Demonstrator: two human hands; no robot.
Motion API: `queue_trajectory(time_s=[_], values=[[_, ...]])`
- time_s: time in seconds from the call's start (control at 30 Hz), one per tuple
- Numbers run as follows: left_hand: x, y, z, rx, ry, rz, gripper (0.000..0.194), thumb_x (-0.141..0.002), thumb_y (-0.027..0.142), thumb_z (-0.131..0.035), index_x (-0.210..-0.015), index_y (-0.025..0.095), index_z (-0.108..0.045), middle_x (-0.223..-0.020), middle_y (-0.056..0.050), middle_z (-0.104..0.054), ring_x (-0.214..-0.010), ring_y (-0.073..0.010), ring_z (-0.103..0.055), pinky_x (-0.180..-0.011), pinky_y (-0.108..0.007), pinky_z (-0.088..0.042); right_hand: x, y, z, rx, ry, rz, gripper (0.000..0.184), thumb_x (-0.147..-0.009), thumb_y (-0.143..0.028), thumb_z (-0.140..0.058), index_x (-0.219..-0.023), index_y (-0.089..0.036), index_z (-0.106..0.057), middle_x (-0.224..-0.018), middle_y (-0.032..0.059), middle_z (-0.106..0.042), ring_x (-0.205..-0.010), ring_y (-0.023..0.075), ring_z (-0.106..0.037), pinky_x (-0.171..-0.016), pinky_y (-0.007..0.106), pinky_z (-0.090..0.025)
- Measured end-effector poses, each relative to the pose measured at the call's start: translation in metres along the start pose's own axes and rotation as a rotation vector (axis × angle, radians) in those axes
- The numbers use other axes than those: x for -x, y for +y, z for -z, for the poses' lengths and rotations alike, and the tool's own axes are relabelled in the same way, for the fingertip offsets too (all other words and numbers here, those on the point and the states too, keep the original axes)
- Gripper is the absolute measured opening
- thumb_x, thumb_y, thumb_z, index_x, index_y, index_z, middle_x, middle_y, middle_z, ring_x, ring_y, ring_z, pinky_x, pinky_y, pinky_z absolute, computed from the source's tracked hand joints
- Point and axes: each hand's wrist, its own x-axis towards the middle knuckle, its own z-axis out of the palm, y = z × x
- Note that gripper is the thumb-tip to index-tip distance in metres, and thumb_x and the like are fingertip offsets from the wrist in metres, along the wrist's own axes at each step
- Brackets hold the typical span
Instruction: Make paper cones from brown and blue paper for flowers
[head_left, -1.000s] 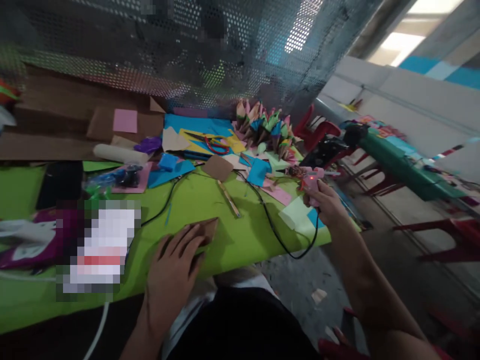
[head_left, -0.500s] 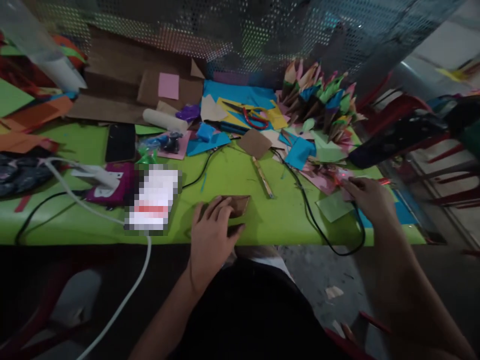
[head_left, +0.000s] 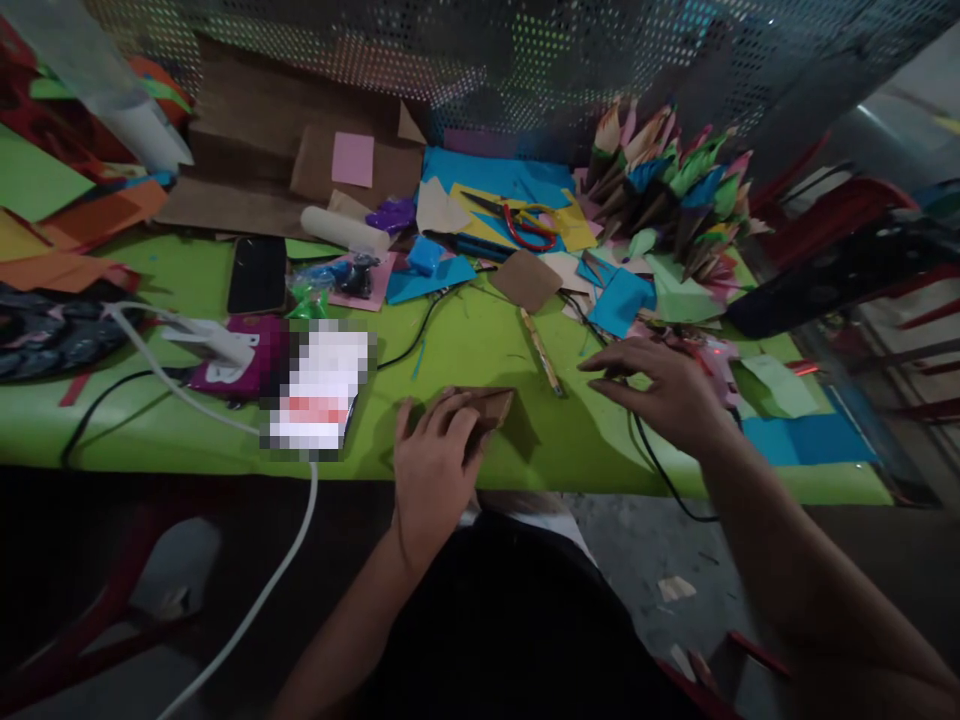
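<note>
My left hand (head_left: 435, 465) lies flat, fingers stretched, on a folded piece of brown paper (head_left: 491, 405) near the front edge of the green table (head_left: 187, 430). My right hand (head_left: 660, 385) hovers open over the table to the right of it, fingers spread and holding nothing. Just behind that hand lies a pink glue gun (head_left: 716, 358) with a red light, its black cord (head_left: 660, 470) looping over the table edge. A wooden stick (head_left: 541, 350) lies between the hands, farther back.
Coloured paper scraps, red-handled scissors (head_left: 521, 222), a brown card square (head_left: 526, 280) and a bunch of folded paper cones (head_left: 667, 190) crowd the back right. A black phone (head_left: 257, 274), a white roll (head_left: 345, 230), a white cable (head_left: 247, 610) and cardboard lie left. A perforated metal screen stands behind.
My right hand set the pink glue gun down on the table, let go of it, and moved left toward the brown paper, now open. My left hand stayed on the paper.
</note>
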Motion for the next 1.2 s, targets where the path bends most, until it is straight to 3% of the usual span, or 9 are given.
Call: queue_trajectory(time_s=[0.13,0.37,0.63,0.83,1.2], values=[[0.001,-0.001,-0.002,-0.002,0.011,0.003,0.008,-0.098,0.027,-0.059,-0.104,0.025,-0.064,-0.124,-0.006,-0.074,-0.125,-0.0257,-0.066,-0.118,-0.055,-0.036,-0.023,-0.008,-0.032,-0.137,-0.178,0.119,0.016,-0.091,-0.029,-0.064,-0.099,-0.025,-0.077,-0.1,0.0071,-0.074,-0.092,0.0221,-0.068,-0.082,0.035,-0.052],[0.001,-0.003,-0.002,0.063,0.058,-0.016,0.013,-0.092,0.017,-0.065,-0.103,0.024,-0.062,-0.118,-0.005,-0.075,-0.12,-0.0282,-0.068,-0.116,-0.059,-0.038,-0.036,-0.004,-0.058,-0.137,-0.246,0.213,0.014,-0.089,-0.018,-0.066,-0.097,-0.023,-0.077,-0.094,0.0066,-0.071,-0.092,0.0205,-0.066,-0.082,0.033,-0.051],[0.001,0.0,-0.002,0.086,0.068,0.006,0.01,-0.093,0.02,-0.065,-0.102,0.024,-0.062,-0.115,-0.006,-0.076,-0.117,-0.0282,-0.069,-0.117,-0.059,-0.036,-0.04,-0.004,-0.061,-0.087,-0.273,0.214,0.01,-0.089,-0.017,-0.068,-0.093,-0.022,-0.076,-0.089,0.0053,-0.07,-0.089,0.0196,-0.066,-0.078,0.031,-0.049],[-0.002,0.002,-0.001,0.056,0.14,-0.009,0.002,-0.095,0.022,-0.063,-0.097,0.024,-0.062,-0.108,-0.005,-0.077,-0.119,-0.0284,-0.068,-0.108,-0.053,-0.042,-0.044,-0.005,-0.062,-0.082,-0.286,0.207,0.01,-0.087,-0.015,-0.068,-0.091,-0.021,-0.075,-0.088,0.0049,-0.07,-0.087,0.0191,-0.066,-0.077,0.03,-0.049],[-0.005,0.001,-0.001,0.051,0.15,0.009,0.008,-0.094,0.017,-0.059,-0.091,0.023,-0.063,-0.106,-0.007,-0.077,-0.11,-0.0268,-0.069,-0.101,-0.049,-0.046,-0.045,-0.006,-0.059,-0.087,-0.335,0.174,0.009,-0.088,-0.017,-0.068,-0.093,-0.021,-0.074,-0.089,0.0047,-0.07,-0.087,0.019,-0.066,-0.076,0.03,-0.049]])
